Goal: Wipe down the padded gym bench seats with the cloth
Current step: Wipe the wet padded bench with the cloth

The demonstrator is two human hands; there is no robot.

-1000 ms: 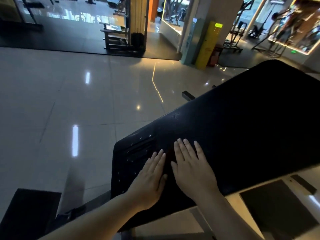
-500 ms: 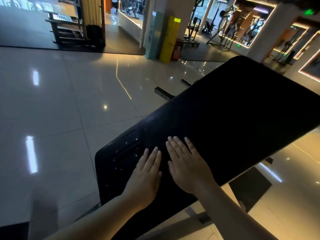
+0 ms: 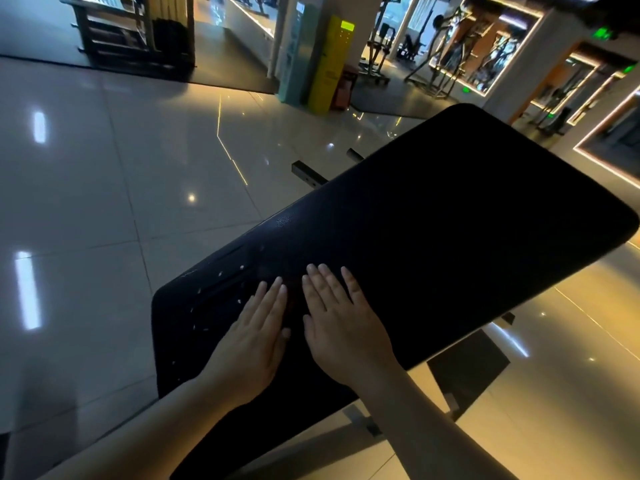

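left hand (image 3: 252, 341) and right hand (image 3: 343, 327) lie flat, side by side, on the black padded surface (image 3: 450, 237) of a gym bench.

both hands are spread open, palms down, fingers straight and pointing up the pad, the thumbs close but apart. they press on the end of the pad nearest the person; whether a cloth lies under them cannot be told against the dark cover. small white specks (image 3: 221, 275) dot the pad just left of the left hand. the pad runs away towards the upper right, above a grey metal frame (image 3: 311, 441). around it a glossy tiled floor (image 3: 104, 174) reflects ceiling lights. a yellow stand (image 3: 332, 64) and exercise machines (image 3: 446, 46) stand well behind.
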